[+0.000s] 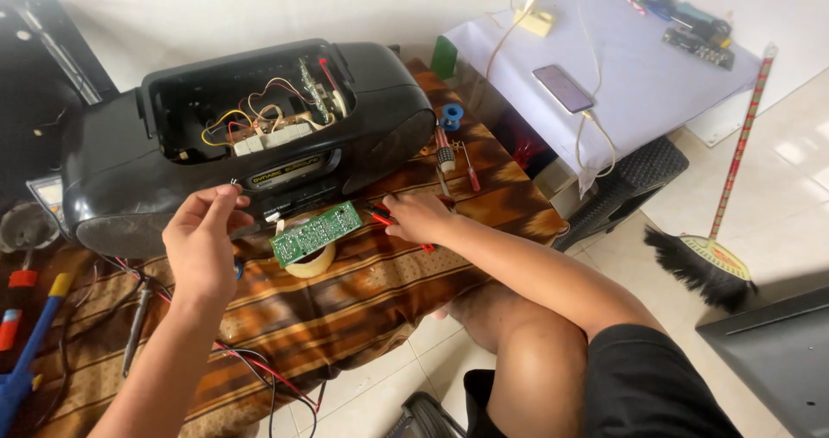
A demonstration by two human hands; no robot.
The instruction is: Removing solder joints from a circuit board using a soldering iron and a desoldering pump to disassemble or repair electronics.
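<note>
The green circuit board (315, 233) lay on a tape roll (313, 261) between the hands, the left hand (203, 244) pinching a tiny part, the right hand (420, 217) closed on a red-handled tool (380, 219).

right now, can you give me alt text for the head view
A person's left hand pinches a tiny part above a green circuit board, and the right hand rests on red-handled pliers. Behind sits an opened black radio on a brown striped cloth.
</note>
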